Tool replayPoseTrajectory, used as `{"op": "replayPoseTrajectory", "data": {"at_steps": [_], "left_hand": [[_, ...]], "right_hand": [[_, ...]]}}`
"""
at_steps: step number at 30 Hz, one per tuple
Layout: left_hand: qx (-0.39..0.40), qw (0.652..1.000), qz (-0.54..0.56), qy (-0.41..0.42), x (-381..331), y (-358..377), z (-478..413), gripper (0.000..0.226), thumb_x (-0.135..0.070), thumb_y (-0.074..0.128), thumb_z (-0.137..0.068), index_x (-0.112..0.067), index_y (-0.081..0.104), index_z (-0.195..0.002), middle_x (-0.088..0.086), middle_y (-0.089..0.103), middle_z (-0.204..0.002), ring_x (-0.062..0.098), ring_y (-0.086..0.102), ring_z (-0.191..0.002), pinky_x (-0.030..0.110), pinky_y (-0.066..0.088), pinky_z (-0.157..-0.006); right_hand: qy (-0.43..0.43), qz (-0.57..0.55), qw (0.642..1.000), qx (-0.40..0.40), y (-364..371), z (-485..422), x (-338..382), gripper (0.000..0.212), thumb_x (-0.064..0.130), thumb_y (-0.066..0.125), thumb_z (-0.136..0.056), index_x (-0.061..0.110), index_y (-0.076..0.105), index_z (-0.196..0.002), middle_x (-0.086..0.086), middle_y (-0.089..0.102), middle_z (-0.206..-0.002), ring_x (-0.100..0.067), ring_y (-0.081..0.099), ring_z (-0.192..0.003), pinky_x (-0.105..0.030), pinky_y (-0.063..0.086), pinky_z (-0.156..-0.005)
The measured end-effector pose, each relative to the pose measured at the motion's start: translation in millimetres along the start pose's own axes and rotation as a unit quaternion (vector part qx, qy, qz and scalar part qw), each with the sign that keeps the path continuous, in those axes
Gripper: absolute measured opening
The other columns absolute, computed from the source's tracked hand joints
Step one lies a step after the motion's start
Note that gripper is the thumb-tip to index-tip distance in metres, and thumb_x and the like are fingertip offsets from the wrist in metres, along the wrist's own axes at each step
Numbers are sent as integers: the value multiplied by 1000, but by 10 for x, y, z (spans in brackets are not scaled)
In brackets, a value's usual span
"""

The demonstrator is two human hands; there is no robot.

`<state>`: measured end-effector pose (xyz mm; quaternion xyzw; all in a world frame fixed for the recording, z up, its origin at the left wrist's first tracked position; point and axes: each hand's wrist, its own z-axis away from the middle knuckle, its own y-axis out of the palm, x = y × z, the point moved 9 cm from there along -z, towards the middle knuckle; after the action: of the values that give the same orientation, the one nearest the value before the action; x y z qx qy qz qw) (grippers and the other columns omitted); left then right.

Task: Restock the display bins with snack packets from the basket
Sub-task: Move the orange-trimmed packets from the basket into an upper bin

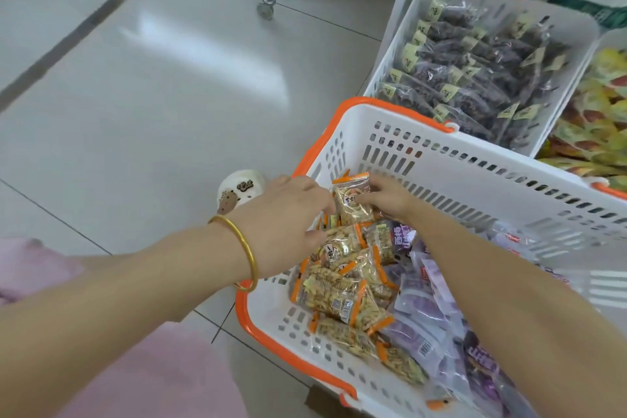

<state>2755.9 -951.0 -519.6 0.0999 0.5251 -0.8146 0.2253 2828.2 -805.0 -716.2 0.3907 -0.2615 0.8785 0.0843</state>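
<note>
While pink fabric [152, 377] fills the nearest corner, I see the left hand [288, 224], a smooth gold bangle [249, 254] on its wrist, reaching over the orange rim of the white slotted plastic basket [475, 173]. Its fingertips meet the left edge of a crinkly clear packet [353, 202], though I cannot tell if they grip. The right hand [390, 197] pinches that packet's other side, upright above the heap. Beneath lie orange-edged packets [339, 292] of pale sticks and glossy purple pouches [427, 309], barcodes showing, print too blurred to read. Beyond the basket, a white display bin [383, 64] holds dark packets [475, 85] with yellow tags; yellow-green packets [597, 119] fill the next one. A caster [265, 9] stands on grey tiles.
</note>
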Motion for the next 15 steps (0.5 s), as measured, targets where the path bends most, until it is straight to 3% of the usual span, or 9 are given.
{"op": "replayPoseTrajectory", "data": {"at_steps": [3, 5, 7, 8, 10, 12, 15], "left_hand": [[6, 1000, 5, -7, 34, 28, 0, 31, -31, 49, -94, -31, 46, -125, -11, 39, -132, 11, 28, -128, 26, 27, -106], [14, 1000, 6, -10, 39, 59, 5, 32, -31, 48, -94, -31, 45, -125, -11, 38, -133, 11, 28, -127, 26, 27, -106], [21, 1000, 6, -11, 30, 81, -1, 33, -31, 48, -94, -30, 45, -127, -10, 37, -134, 11, 27, -127, 25, 27, -105], [24, 1000, 6, -11, 27, 85, -5, 33, -31, 48, -94, -30, 44, -127, -10, 37, -135, 11, 27, -127, 25, 27, -105], [26, 1000, 3, -10, 22, 85, -30, 33, -31, 48, -94, -31, 45, -126, -11, 37, -133, 11, 27, -128, 25, 26, -106], [24, 1000, 2, -8, 3, 71, -55, 32, -32, 49, -93, -31, 46, -125, -11, 38, -132, 11, 28, -129, 26, 26, -107], [17, 999, 17, -20, -63, 34, -91, 38, -30, 51, -93, -28, 41, -130, -7, 36, -138, 12, 28, -129, 24, 25, -103]], "right_hand": [[20, -11, 1000, 16, 34, 12, -94, 15, 23, 68, -86, 18, 61, -98, 2, 59, -86, -16, 56, -81, -27, 44, -70], [26, -18, 999, 24, 74, 35, -110, 15, 22, 68, -86, 10, 60, -89, 0, 54, -82, -18, 55, -78, -30, 47, -67], [17, -36, 999, 12, 81, 55, -125, 28, 22, 69, -86, -3, 60, -94, -10, 55, -88, -27, 56, -86, -45, 50, -78], [10, -41, 999, -10, 55, 86, -118, 32, 21, 69, -86, -6, 61, -99, -16, 57, -95, -30, 57, -92, -46, 49, -83], [-21, -51, 996, -66, -27, 162, -70, 23, 19, 68, -86, -1, 65, -97, -18, 64, -105, -27, 60, -97, -38, 47, -83], [-59, -58, 990, -111, -109, 320, 54, 10, 19, 68, -86, 17, 70, -96, 0, 67, -99, -10, 59, -88, -23, 46, -76], [-114, -60, 977, -173, -312, 716, 335, 16, 15, 66, -88, 31, 69, -91, 18, 55, -86, 5, 51, -79, -5, 38, -66]]}}
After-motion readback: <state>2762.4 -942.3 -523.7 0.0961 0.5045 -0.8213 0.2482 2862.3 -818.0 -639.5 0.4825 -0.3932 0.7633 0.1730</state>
